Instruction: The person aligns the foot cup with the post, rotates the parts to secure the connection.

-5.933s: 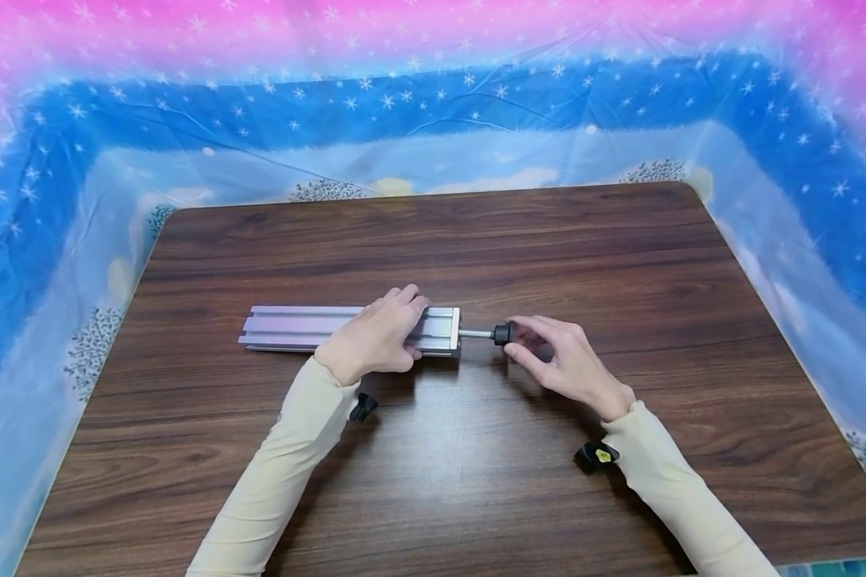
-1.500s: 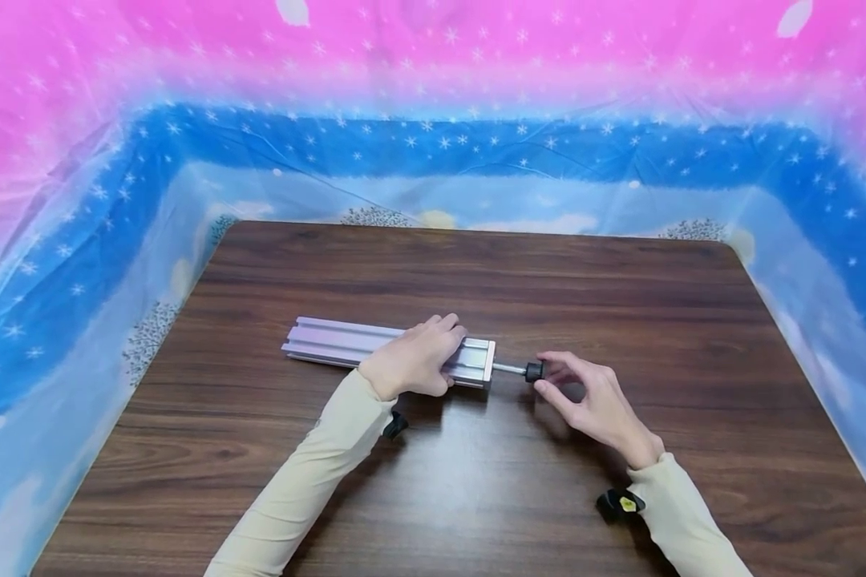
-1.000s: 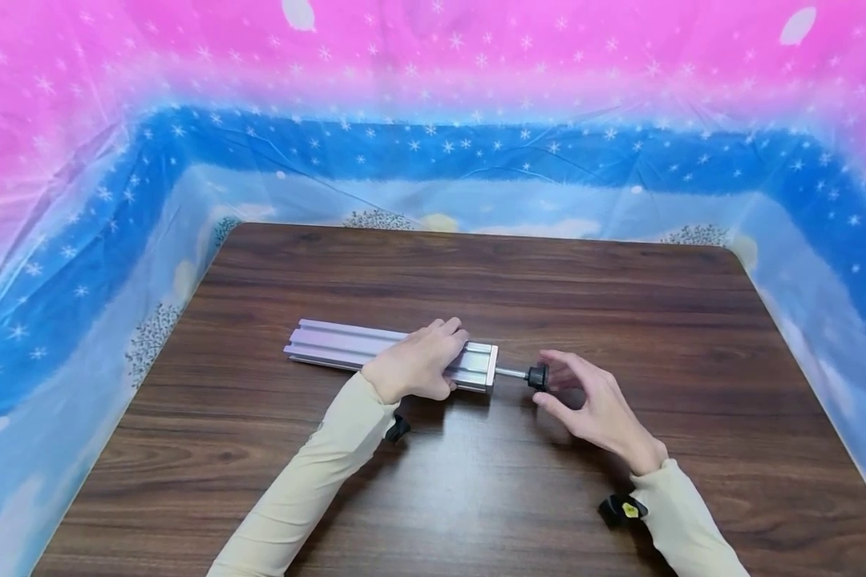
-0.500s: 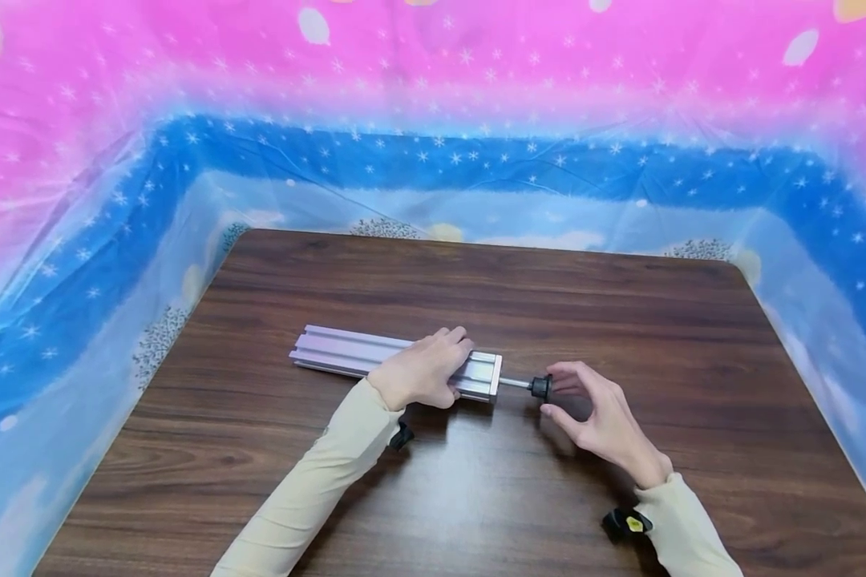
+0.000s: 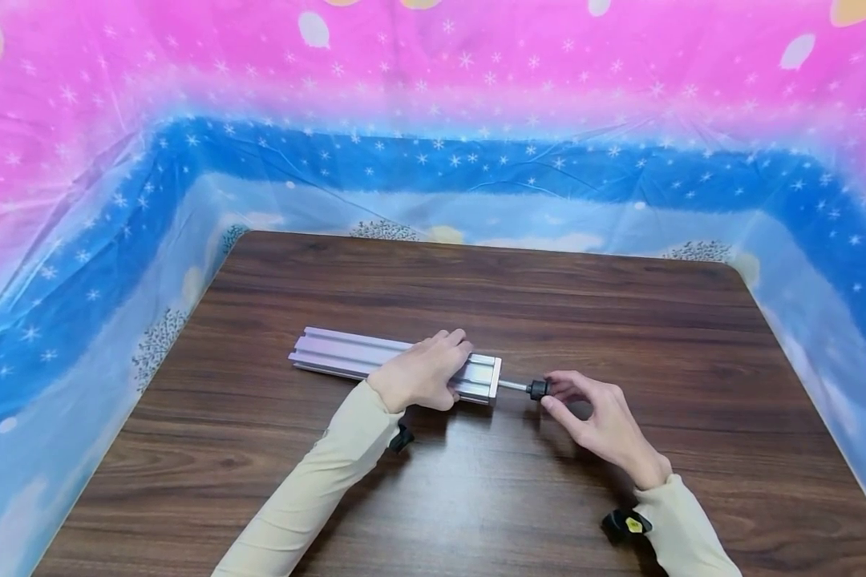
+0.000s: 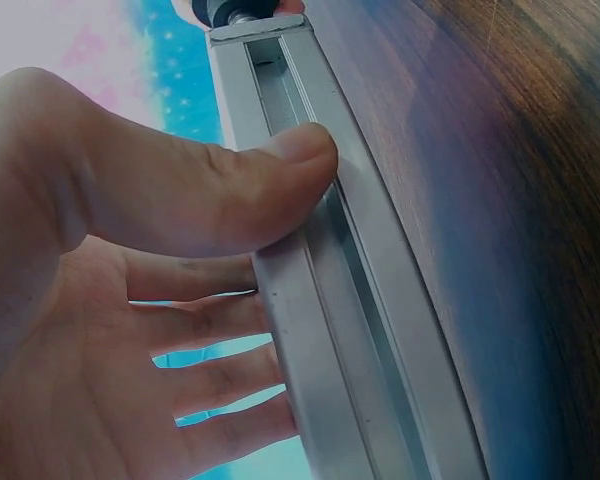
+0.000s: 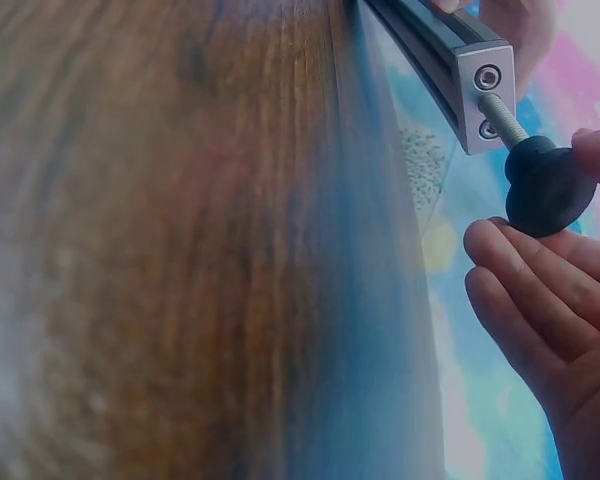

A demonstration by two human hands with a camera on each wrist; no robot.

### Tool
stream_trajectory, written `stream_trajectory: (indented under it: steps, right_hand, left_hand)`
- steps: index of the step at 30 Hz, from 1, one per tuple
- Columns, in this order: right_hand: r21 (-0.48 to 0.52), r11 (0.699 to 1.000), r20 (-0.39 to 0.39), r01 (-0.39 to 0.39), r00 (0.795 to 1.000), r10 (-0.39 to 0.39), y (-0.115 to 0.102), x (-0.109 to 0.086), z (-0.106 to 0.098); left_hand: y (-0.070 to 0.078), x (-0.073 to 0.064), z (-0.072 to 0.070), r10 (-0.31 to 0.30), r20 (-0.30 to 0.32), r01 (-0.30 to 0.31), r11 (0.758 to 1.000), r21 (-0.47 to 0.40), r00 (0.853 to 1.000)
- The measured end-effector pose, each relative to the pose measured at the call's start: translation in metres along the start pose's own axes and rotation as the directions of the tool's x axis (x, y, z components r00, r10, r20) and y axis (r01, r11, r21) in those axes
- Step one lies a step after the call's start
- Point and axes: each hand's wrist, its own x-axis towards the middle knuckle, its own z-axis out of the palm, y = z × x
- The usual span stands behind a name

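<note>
A silver slotted aluminium profile (image 5: 346,349) lies on the table, its end plate (image 7: 488,95) facing right. My left hand (image 5: 422,373) grips it near that end; in the left wrist view the thumb (image 6: 290,180) presses on the slotted side and the fingers reach behind. A threaded rod (image 5: 514,385) sticks out of the end plate and carries a black leveling foot (image 5: 539,389). My right hand (image 5: 599,417) pinches this foot between thumb and fingertips. In the right wrist view the foot (image 7: 550,190) is rounded, with two screw heads showing on the plate behind it.
The dark wood-grain table (image 5: 375,280) extends around both hands. A pink and blue patterned cloth (image 5: 433,160) hangs along its back and sides. Black wrist devices (image 5: 624,525) are strapped below both sleeves.
Half a second ago my right thumb and fingers stood wider around the foot; now they have closed on it. The left hand keeps its grip. Earlier the head view also tilted and shifted.
</note>
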Motion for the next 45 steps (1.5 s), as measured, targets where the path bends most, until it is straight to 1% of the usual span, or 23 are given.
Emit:
stream_trajectory:
  steps: [3,6,10,14,18,23,26,29,31,39,45]
  right_hand:
    - [-0.016,1.000,-0.005,-0.015,1.000,0.015,-0.0002,0.0004,0.0004]
    - [-0.017,0.999,0.010,-0.040,0.999,0.040,-0.0010,0.0006,0.0005]
    - [0.000,0.997,0.037,-0.076,0.996,0.076,-0.0018,-0.0001,0.0008]
    - [0.023,0.996,0.060,-0.088,0.994,0.086,-0.0013,0.0002,0.0004]
    - [0.039,0.997,0.076,-0.065,0.995,0.062,0.0004,-0.0005,-0.0009]
    - [0.046,0.998,0.064,0.032,0.997,-0.034,0.0022,-0.0035,-0.0021]
    - [0.070,0.995,0.050,0.068,0.996,-0.072,0.0013,-0.0036,-0.0027]
    - [0.093,0.994,0.041,0.066,0.997,-0.070,0.0001,-0.0033,-0.0032]
    - [0.086,0.994,0.036,0.064,0.997,-0.067,0.0000,-0.0032,-0.0032]
    - [0.013,0.999,0.022,0.049,0.999,-0.050,0.0016,-0.0030,-0.0028]
    - [-0.023,0.999,0.021,0.035,0.999,-0.034,0.0010,-0.0013,-0.0025]
  left_hand:
    - [-0.0001,-0.0002,-0.0006,-0.002,0.007,0.002,1.000,0.002,1.000]
    - [0.0000,-0.0004,-0.0005,-0.009,0.013,0.009,1.000,0.002,1.000]
    - [0.0002,-0.0002,0.0004,-0.013,0.018,0.013,1.000,-0.005,1.000]
    - [0.0005,-0.0008,0.0000,-0.019,0.018,0.019,1.000,-0.014,1.000]
    - [0.0010,-0.0018,-0.0002,-0.020,0.014,0.020,1.000,-0.006,1.000]
    - [0.0015,-0.0016,0.0007,-0.012,0.010,0.012,1.000,-0.002,1.000]
    - [0.0019,-0.0011,0.0009,-0.015,0.020,0.015,1.000,-0.007,1.000]
    - [0.0023,-0.0009,0.0008,-0.024,0.033,0.025,1.000,-0.019,0.999]
    - [0.0024,-0.0009,0.0007,-0.029,0.037,0.030,0.999,-0.024,0.999]
    - [0.0018,-0.0002,0.0008,-0.042,0.047,0.044,0.999,-0.032,0.998]
    - [0.0014,0.0011,0.0008,-0.026,0.030,0.026,1.000,-0.014,0.999]
